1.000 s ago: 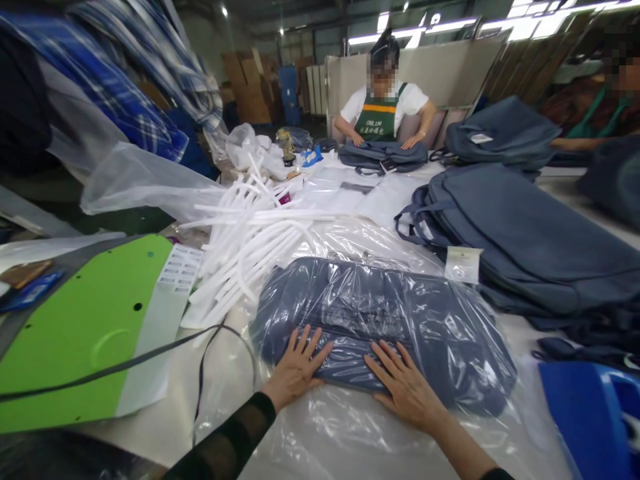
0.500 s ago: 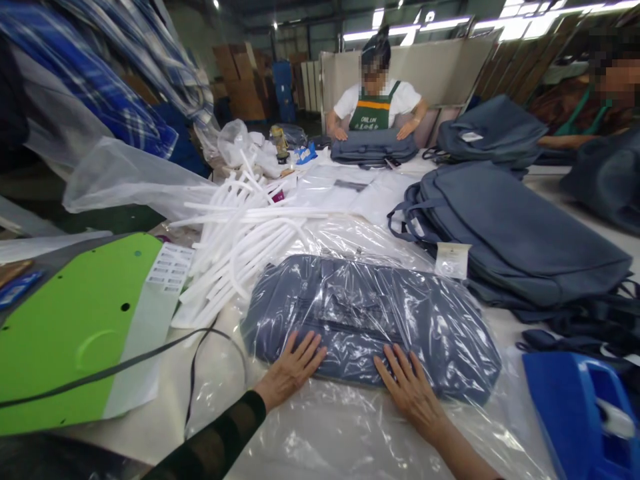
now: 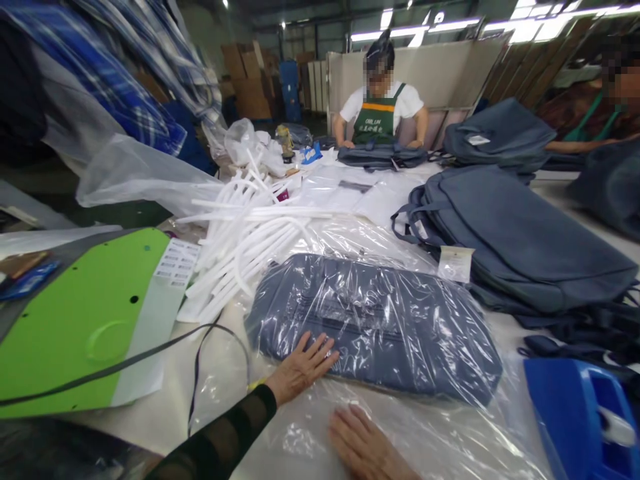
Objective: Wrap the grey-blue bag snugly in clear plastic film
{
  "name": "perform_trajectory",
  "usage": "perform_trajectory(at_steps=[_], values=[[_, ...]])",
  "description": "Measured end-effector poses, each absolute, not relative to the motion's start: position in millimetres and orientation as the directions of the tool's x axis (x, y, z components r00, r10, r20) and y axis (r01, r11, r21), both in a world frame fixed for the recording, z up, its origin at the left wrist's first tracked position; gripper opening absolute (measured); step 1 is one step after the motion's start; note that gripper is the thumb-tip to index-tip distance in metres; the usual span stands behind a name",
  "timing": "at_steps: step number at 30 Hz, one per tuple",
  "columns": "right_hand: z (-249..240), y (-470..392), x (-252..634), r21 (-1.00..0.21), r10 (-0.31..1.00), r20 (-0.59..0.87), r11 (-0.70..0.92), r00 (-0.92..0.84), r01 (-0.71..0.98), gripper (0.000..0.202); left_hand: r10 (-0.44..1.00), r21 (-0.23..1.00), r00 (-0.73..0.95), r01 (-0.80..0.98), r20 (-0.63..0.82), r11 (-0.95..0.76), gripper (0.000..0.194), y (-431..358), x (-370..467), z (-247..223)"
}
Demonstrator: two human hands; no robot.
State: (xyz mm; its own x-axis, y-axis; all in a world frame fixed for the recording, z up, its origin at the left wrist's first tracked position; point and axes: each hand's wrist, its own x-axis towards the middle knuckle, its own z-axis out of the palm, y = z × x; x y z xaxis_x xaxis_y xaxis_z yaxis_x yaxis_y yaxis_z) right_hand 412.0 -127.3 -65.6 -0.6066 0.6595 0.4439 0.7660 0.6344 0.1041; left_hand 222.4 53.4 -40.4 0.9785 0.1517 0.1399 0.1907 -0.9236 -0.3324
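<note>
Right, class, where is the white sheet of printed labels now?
In the head view, the white label sheet lies at left, along the right edge of the flat green panel, beside the loose white strips.

The left hand (image 3: 304,368) lies flat on the near edge of a blue-grey bag (image 3: 385,333) sheathed in clear plastic (image 3: 295,433); the right hand (image 3: 367,441), blurred, is over the loose plastic nearer the camera. White strips (image 3: 260,243) and a green board (image 3: 95,307) lie leftward on the tabletop (image 3: 150,427). Across it, an aproned person (image 3: 375,120) has both arms at another bag (image 3: 383,156).
</note>
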Motion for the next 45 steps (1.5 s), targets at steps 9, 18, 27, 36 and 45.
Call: perform_trajectory(at_steps=[9, 18, 27, 36, 45], values=[[-103, -141, 381, 0.124, 0.632, 0.492, 0.630, -0.599, 0.766, 0.033, 0.160, -0.360, 0.969, 0.219, 0.187, -0.907, 0.041, 60, 230, -29], [-85, -139, 374, 0.025, 0.663, 0.562, 0.585, -0.495, 0.811, 0.026, 0.213, -0.371, 0.948, 0.290, 0.236, -0.882, 0.040, 61, 232, -42], [-42, -43, 393, -0.071, 0.849, 0.517, 0.171, -0.110, 0.983, 0.039, 0.215, -0.359, 0.946, 0.294, 0.244, -0.886, 0.036, 59, 238, -33], [-46, -44, 410, 0.084, 0.844, 0.511, 0.143, -0.165, 0.986, 0.058, 0.207, -0.353, 0.947, 0.287, 0.246, -0.891, 0.035, 60, 241, -22], [-39, -116, 526, 0.186, 0.864, 0.498, -0.029, -0.069, 0.982, 0.066, 0.197, -0.349, 0.966, 0.245, 0.167, -0.904, 0.038, 60, 241, -7]])
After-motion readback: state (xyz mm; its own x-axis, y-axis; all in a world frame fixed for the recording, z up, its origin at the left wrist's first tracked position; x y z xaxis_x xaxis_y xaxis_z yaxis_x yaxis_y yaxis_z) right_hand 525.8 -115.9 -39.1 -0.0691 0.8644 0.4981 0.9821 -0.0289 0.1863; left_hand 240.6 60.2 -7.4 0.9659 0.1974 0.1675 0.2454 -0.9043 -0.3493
